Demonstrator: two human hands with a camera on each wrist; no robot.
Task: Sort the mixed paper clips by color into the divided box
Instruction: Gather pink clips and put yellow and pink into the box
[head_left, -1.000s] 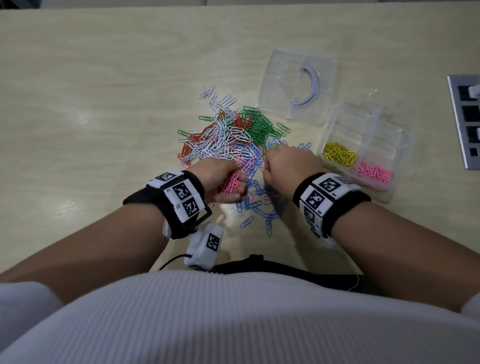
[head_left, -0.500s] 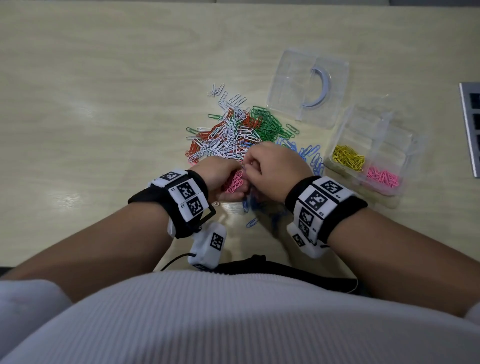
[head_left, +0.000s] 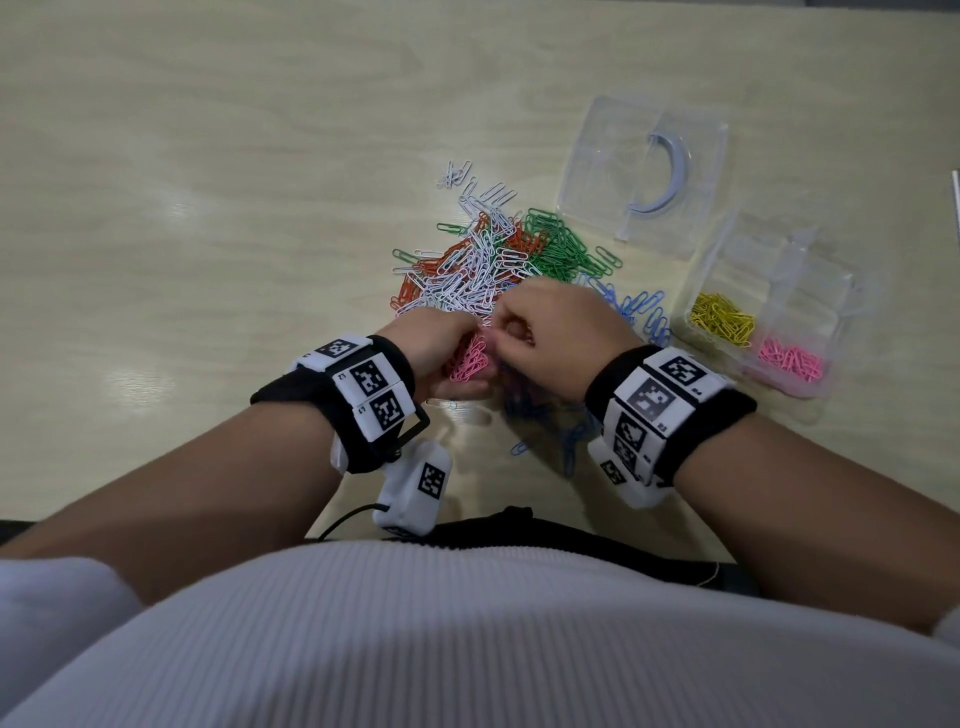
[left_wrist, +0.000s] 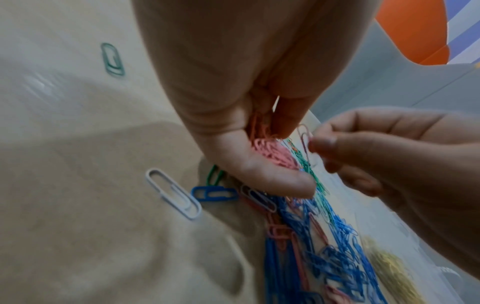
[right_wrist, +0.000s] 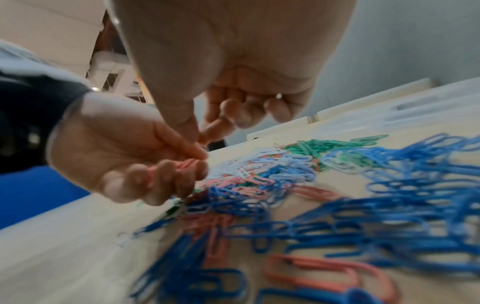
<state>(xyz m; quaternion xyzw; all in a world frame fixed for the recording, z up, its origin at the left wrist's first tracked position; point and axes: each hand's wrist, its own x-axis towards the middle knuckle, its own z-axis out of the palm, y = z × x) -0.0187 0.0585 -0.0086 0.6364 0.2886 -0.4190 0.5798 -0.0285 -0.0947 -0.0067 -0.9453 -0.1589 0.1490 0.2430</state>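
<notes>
A mixed pile of paper clips (head_left: 493, 265) in white, orange, green, blue and pink lies mid-table. My left hand (head_left: 447, 353) cups a bunch of pink clips (head_left: 469, 360), also seen in the palm (left_wrist: 272, 152) from the left wrist. My right hand (head_left: 550, 332) pinches one pink clip (left_wrist: 304, 136) between thumb and forefinger right beside that bunch. The clear divided box (head_left: 810, 270) at the right holds yellow clips (head_left: 722, 318) and pink clips (head_left: 789, 358) in separate front compartments.
The box's clear lid (head_left: 644, 171) with a grey handle lies behind the pile. Blue clips (right_wrist: 363, 205) spread under and right of my right hand. A single white clip (left_wrist: 172, 192) lies apart near the left hand. The table's near edge is close to my body.
My right hand has come left from the pile until its pinch meets the left hand's bunch. The left hand has kept its pink clips and barely moved.
</notes>
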